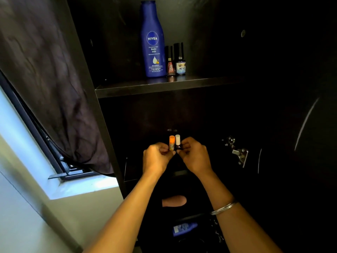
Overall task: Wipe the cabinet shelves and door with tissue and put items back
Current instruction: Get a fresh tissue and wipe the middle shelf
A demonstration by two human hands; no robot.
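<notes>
Held side by side, below the shelf (164,86): orange-capped tube (171,142) pinched in left hand (156,157), white-capped vial (178,142), probably dark glass, pinched in right hand (195,157). Best raised upright, set beside blue lotion bottle (152,41) without knocking the two small bottles (176,60).

Both forearms are bare, with no sleeves in sight. The right wrist carries thin metal bangles (224,208), silver-toned and seemingly two or three stacked, though dim light blurs the count. The hands wear nothing.
</notes>
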